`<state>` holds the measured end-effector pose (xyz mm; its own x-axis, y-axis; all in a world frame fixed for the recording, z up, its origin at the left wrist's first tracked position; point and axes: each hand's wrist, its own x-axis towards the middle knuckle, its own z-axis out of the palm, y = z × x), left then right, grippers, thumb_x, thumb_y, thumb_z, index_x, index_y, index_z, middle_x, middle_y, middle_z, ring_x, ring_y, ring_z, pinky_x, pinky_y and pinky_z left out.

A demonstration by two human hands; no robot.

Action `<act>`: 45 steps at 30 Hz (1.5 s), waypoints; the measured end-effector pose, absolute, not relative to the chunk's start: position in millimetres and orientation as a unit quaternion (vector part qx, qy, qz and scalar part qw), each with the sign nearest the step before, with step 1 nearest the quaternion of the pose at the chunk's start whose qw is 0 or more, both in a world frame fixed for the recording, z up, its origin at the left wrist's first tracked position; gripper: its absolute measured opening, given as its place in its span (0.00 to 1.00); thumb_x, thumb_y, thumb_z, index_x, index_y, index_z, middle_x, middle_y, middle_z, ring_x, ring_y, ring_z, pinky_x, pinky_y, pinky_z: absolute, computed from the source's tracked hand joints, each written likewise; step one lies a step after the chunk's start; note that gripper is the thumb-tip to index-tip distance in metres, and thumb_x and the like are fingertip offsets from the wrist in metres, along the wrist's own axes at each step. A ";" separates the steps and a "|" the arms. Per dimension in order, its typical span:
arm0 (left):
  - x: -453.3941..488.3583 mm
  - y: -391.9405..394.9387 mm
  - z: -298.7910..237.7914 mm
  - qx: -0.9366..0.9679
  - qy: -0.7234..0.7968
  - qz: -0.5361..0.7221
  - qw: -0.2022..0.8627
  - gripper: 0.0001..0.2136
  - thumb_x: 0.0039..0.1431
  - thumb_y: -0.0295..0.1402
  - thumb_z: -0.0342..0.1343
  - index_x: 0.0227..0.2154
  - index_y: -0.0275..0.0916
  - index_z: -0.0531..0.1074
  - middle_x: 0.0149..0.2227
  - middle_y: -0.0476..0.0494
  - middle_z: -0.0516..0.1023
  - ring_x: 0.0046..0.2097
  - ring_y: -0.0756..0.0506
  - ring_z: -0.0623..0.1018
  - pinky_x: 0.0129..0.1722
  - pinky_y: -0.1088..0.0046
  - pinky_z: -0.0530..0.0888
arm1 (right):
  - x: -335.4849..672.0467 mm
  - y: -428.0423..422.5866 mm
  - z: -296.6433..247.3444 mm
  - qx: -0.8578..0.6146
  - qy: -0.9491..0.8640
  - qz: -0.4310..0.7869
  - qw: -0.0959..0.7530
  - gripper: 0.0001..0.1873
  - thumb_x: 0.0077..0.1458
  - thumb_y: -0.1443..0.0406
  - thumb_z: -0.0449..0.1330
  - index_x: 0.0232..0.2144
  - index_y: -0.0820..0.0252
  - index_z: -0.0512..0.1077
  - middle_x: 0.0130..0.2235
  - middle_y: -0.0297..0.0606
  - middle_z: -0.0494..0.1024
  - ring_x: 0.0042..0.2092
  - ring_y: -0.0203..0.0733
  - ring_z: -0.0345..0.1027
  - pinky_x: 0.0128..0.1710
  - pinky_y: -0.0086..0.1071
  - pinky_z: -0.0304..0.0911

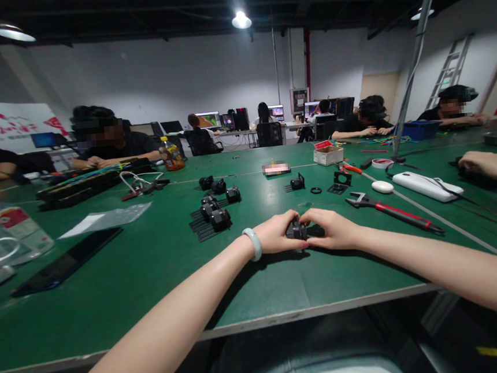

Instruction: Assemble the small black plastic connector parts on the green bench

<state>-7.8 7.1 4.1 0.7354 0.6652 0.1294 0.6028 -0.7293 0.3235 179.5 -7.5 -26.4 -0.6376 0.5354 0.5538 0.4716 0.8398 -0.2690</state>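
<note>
Both my hands meet over the green table [275, 288], their fingers closed round a small black plastic part [296, 230]. My left hand [277, 232], with a pale bangle on its wrist, grips the part from the left. From the right, my right hand [331, 228] pinches its other side, and fingers cover much of it. Several similar black parts with comb-like prongs [216, 219] lie to the left, beyond my left wrist. Farther forward are one more pronged part [297, 182], a black ring [315, 190] and a black bracket [340, 182].
Right of my hands lie a red-handled adjustable wrench [396, 214], a white oval object [382, 186] and a white power strip [426, 186]. A small box [328, 153] stands ahead. A dark phone-like slab [67, 261] and a bottle [171, 154] are left. Another person's hand [484, 164] works at far right.
</note>
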 end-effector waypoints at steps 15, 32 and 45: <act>-8.7 8.2 4.1 0.926 0.335 0.116 0.131 0.24 0.41 0.47 0.51 0.38 0.37 0.59 0.32 0.46 0.68 0.32 0.47 0.69 0.28 0.76 0.64 | 179.4 -5.6 -24.6 -0.270 -0.910 0.037 0.312 0.19 0.41 0.64 0.58 0.38 0.60 0.62 0.36 0.39 0.69 0.37 0.40 0.63 0.35 0.31 0.58; -5.7 12.9 1.4 0.929 0.322 0.123 0.133 0.24 0.40 0.48 0.50 0.37 0.37 0.60 0.30 0.47 0.68 0.30 0.47 0.69 0.27 0.76 0.63 | 185.7 -2.2 -24.0 -0.260 -0.922 0.005 0.288 0.19 0.43 0.59 0.55 0.38 0.62 0.61 0.35 0.40 0.68 0.37 0.39 0.62 0.35 0.30 0.58; -5.3 10.2 2.3 0.922 0.336 0.130 0.140 0.24 0.39 0.48 0.51 0.37 0.37 0.60 0.30 0.46 0.69 0.31 0.47 0.70 0.29 0.76 0.64 | 183.6 -6.2 -25.2 -0.271 -0.909 0.039 0.313 0.19 0.42 0.61 0.57 0.38 0.62 0.62 0.34 0.39 0.69 0.35 0.38 0.63 0.34 0.30 0.59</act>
